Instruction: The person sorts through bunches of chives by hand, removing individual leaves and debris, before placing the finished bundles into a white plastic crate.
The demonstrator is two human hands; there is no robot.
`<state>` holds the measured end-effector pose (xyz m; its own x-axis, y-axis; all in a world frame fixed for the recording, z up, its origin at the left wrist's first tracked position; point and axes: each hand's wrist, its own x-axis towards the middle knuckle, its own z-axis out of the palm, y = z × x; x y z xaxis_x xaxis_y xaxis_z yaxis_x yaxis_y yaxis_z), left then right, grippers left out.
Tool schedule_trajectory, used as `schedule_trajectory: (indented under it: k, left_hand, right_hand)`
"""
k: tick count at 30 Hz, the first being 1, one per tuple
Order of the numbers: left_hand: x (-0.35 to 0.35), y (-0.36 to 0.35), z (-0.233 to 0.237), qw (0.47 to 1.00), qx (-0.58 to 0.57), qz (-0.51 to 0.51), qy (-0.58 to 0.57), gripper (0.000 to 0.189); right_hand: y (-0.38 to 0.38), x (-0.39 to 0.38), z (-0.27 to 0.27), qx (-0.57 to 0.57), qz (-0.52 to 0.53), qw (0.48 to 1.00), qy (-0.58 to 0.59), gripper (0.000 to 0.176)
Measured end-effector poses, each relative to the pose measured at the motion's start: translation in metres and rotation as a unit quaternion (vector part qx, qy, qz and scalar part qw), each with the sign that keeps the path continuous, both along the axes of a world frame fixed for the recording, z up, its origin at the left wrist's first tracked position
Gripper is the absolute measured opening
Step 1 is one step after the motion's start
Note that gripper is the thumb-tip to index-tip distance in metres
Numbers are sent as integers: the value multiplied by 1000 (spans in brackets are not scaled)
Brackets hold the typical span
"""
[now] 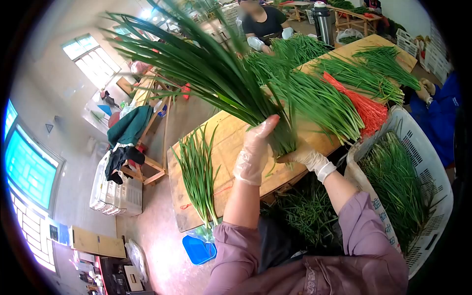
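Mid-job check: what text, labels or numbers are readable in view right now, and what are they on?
Blue printed characters on the white sack at the basket rim: too blurred to read.
Small white mark on a co-worker's blue garment: too small to read.
The chive bundle: no text.

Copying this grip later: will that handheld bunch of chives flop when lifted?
Probably only slightly: the bunch of chives fans stiffly up from the left hand and right hand, only tips drooping. Likely light, being thin blades. Loose ones may slip; no tie shows.
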<state>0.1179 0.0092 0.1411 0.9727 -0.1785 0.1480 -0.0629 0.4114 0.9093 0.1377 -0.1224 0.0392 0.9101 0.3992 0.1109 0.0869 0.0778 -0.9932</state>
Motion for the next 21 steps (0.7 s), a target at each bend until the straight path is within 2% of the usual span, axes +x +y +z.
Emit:
schedule_trajectory:
  k: [1,2,5,6,7,9,10,11,13,14,15,16,17,18,20,21]
  left_hand:
    - [6,-3,-12,999,34,20,8,34]
    - [9,-2,-24,999,11,17,26,36]
    - [5,-5,-17,998,-30,21,47,34]
    - [7,-3,-12,998,-32,10,58,33]
    - [6,-5,-1,997,-35,-1,66,32]
    - [-5,-16,16,995,-54,60,58,32]
    - [3,-16,10,990,-41,57,120,30]
    - [11,-13,-4,981,-28,52,183,28]
    - [15,-14,-38,979,-38,32,199,29]
    - [11,-14,-57,979,-45,48,195,33]
    - [5,-17,-68,966,-44,73,246,40]
    - [13,-12,-89,965,-34,86,247,45]
    - [19,-8,-104,964,-23,98,248,51]
    - [12,-11,-97,964,-23,97,248,51]
    - [-11,-12,-76,938,125,222,236,53]
    - [-21,-5,-79,937,127,223,237,53]
  right_hand:
    - [-2,0,-6,-62,-26,998,-2,43]
    - [-6,0,-10,-95,13,992,80,46]
    - [-5,-12,-6,-82,-3,996,32,45]
    - [-5,-13,-10,-55,40,993,92,39]
    - [-7,-21,-1,-56,42,993,93,39]
    - [-16,-48,20,-5,96,979,182,27]
    - [-15,-63,24,116,128,963,208,23]
    - [-17,-75,26,164,136,938,274,25]
    - [-15,-84,4,222,92,920,310,27]
    - [-15,-85,-5,222,91,920,312,27]
    - [-16,-85,-14,229,76,891,384,26]
    - [-18,-84,-21,234,59,858,452,25]
    - [-19,-84,-28,235,57,859,451,25]
    - [-19,-84,-36,245,57,854,455,25]
    - [-20,-83,-46,272,73,840,463,24]
    - [-19,-84,-43,255,55,842,473,25]
